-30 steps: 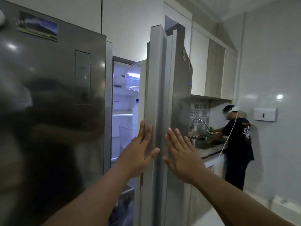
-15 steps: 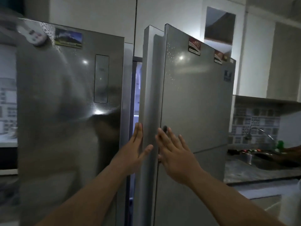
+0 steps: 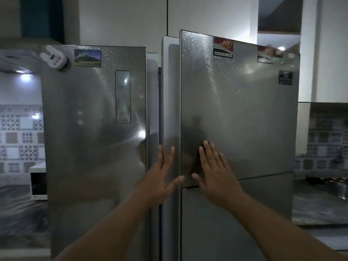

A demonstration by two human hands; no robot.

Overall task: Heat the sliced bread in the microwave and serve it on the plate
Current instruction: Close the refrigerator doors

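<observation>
microwave [image 3: 38, 185] left of fridge [image 3: 94, 147] — hands [image 3: 216, 178] on door [image 3: 239, 119]

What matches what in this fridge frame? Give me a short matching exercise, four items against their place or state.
Things:
1. left hand
2. right hand
3. white rabbit-shaped magnet
4. red and black KFC sticker

Place or state:
A. top of the steel right fridge door
B. flat on the right door's front face
C. upper left of the steel left fridge door
D. flat on the right door's side edge

Pairs: 1-D, 2-B, 3-C, 4-A
</observation>
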